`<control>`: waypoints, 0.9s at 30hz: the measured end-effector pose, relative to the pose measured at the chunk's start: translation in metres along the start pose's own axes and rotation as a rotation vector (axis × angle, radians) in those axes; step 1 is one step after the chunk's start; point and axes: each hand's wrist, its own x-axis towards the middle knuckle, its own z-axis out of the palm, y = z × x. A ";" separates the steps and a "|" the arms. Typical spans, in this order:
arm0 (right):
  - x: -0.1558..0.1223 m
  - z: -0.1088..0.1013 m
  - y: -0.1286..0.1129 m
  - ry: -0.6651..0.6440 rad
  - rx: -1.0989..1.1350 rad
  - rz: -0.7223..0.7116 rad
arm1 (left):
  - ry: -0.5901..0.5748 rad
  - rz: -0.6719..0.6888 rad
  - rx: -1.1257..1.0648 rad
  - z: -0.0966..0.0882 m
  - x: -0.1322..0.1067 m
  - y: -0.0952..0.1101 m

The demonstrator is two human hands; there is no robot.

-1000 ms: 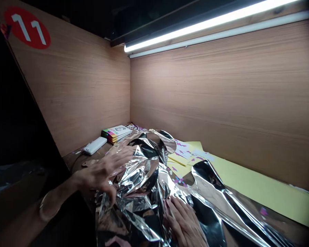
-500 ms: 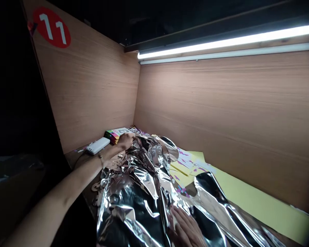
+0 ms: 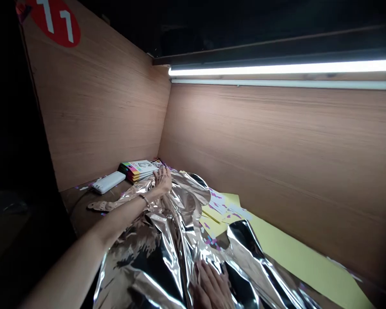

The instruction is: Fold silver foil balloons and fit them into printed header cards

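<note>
Foil point(image 3: 154, 262), one crumpled mirror-silver sheet, nearest the camera, lying across the surface point(image 3: 80, 210); it now spreads further left than before, a strip running beneath the left forearm point(image 3: 116, 221) toward the power bank. Right hand point(image 3: 210, 285), open, fingers spread, pressed flat on the foil. Left hand point(image 3: 163, 181), open, fingers pointing up where it lay palm-down a moment ago, its heel against the foil's far part. Bracelet point(image 3: 144, 199), one, on the left wrist. Yellow card point(image 3: 296, 253), one sheet, right of the foil. Paper slips with pink marks point(image 3: 218, 201), several, on the card. White power bank point(image 3: 107, 182), one. Stack of rainbow-edged booklets point(image 3: 138, 169), one, in the corner. Wood panels point(image 3: 244, 171), two. Red "11" sticker point(image 3: 54, 21), one. Fluorescent tube point(image 3: 276, 68), one.
</note>
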 end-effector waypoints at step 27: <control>0.073 -0.016 -0.009 -0.200 0.045 -0.089 | -0.534 0.512 -0.032 0.029 -0.157 -0.029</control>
